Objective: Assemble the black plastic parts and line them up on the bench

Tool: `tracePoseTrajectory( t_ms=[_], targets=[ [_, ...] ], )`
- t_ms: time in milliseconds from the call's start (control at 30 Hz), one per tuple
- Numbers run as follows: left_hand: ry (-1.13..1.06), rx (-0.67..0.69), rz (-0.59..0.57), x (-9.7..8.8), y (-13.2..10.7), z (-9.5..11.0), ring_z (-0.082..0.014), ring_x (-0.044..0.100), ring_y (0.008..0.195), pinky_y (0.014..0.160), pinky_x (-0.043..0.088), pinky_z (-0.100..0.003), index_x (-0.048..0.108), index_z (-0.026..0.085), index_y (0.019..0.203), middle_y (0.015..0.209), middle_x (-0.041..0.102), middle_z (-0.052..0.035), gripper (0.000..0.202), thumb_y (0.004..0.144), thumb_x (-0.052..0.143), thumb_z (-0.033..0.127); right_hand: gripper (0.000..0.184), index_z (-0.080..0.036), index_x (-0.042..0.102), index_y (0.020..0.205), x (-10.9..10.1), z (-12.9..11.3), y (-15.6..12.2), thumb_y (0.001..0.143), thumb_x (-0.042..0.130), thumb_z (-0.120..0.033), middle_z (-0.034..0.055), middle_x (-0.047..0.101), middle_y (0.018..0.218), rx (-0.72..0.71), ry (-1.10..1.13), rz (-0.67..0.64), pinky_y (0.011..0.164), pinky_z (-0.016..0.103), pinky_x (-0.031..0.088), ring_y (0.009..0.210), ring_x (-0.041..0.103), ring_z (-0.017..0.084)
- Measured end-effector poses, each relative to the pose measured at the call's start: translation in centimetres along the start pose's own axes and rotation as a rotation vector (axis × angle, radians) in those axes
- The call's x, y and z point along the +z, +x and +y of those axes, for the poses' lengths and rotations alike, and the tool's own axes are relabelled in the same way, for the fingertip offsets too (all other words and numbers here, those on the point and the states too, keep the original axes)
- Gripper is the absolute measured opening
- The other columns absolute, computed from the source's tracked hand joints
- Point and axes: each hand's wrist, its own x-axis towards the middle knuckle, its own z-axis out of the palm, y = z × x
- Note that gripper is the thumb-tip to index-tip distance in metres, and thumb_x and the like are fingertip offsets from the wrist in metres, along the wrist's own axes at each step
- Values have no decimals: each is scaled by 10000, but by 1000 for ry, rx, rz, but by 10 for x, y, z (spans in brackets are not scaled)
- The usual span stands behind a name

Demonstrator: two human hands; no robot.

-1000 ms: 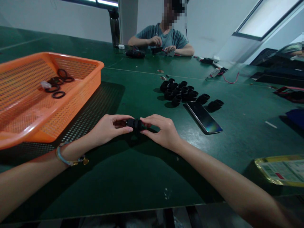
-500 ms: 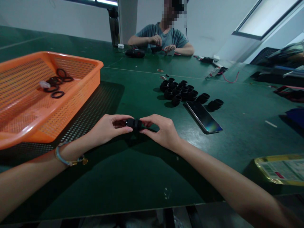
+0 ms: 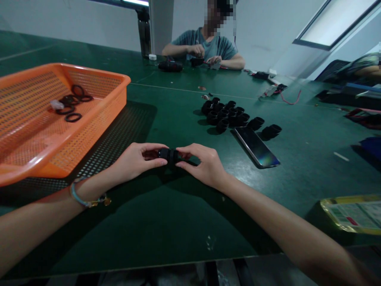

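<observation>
A small black cylindrical fitting (image 3: 168, 155) is held level between my two hands, just above the green table (image 3: 143, 234). My left hand (image 3: 139, 159) pinches its left end between thumb and fingers. At the other end, my right hand (image 3: 204, 162) grips it by thumb and fingertips. A raised band shows around the piece near its right side; finer detail is too dark to make out. Beyond my right hand stand several similar black fittings (image 3: 223, 114) in a cluster, two of them a little apart to the right.
An orange basket (image 3: 98, 137) with several black rings (image 3: 73, 117) stands at left. A phone (image 3: 256, 147) lies right of my hands, a yellow-green package (image 3: 353, 214) near the front right edge. Across the table a person (image 3: 205, 45) handles a dark item; a bottle (image 3: 145, 35) stands nearby.
Both hands keep the same grip on the black fitting, with hardly any movement. The whole view has shifted very slightly.
</observation>
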Motion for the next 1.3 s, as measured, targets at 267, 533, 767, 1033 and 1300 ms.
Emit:
tracePoseTrajectory(
  t_ms=[267, 533, 767, 1033, 1300],
  targets=[
    [24, -7, 3, -1, -1, 3, -231, 668, 845, 801, 544, -348, 678, 152, 1027, 902, 730, -41, 472, 613, 696, 378, 238, -129, 645, 986, 0, 2, -1, 754, 661, -179, 73, 709, 862, -16, 6, 0, 652, 288, 546, 725, 652, 150],
    [30, -1, -8, -1, -1, 3, -223, 671, 833, 793, 545, -335, 669, 149, 1028, 894, 732, -36, 466, 617, 684, 370, 210, -153, 648, 985, 2, 2, -1, 776, 638, -173, 69, 711, 918, -33, -24, 38, 711, 299, 548, 824, 664, 166],
    [37, 1, -18, -1, -1, 2, -225, 667, 839, 799, 540, -339, 668, 145, 1034, 900, 726, -44, 478, 617, 678, 378, 191, -128, 644, 956, 1, 0, 0, 767, 649, -155, 67, 717, 877, -39, -32, 21, 695, 283, 540, 766, 660, 155],
    [14, 6, -23, -1, -1, 2, -227, 667, 840, 809, 534, -344, 676, 159, 1018, 905, 729, -42, 462, 611, 693, 376, 206, -130, 652, 963, 0, 2, -1, 764, 664, -182, 71, 721, 873, -39, -7, 12, 664, 285, 542, 732, 659, 151],
    [10, 3, -14, -1, -1, 2, -221, 667, 829, 801, 538, -336, 674, 151, 1020, 894, 729, -38, 474, 605, 696, 378, 217, -152, 659, 978, 1, 3, -1, 768, 665, -208, 56, 721, 878, 16, 14, -20, 668, 287, 542, 730, 662, 147]
  ],
)
